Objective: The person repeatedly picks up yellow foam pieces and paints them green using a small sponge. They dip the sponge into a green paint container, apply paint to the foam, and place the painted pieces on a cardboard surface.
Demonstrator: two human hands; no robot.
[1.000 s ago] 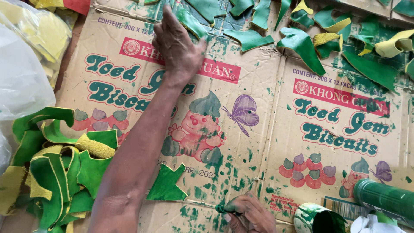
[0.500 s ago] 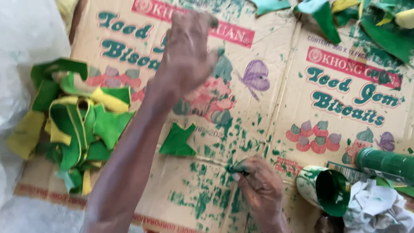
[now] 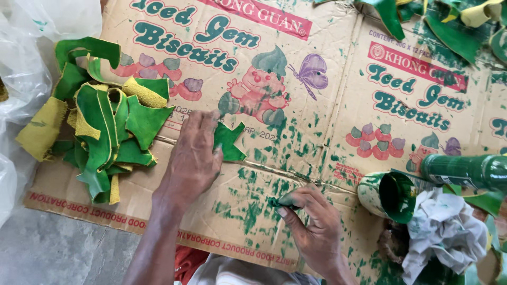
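Centrally, the left hand (image 3: 193,158) lies flat, grip open, pressing a green cut piece (image 3: 228,141) onto the paint-flecked cardboard (image 3: 317,121). Lower right, the right hand (image 3: 311,224) pinches a small green-tipped brush (image 3: 277,201) beside a paint cup (image 3: 388,194).

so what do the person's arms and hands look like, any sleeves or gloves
Both are bare: no gloves, no sleeves on the forearms in view, no rings or watch visible. The left hand looks free of paint on its back, while the right hand has green paint smeared on its fingertips.
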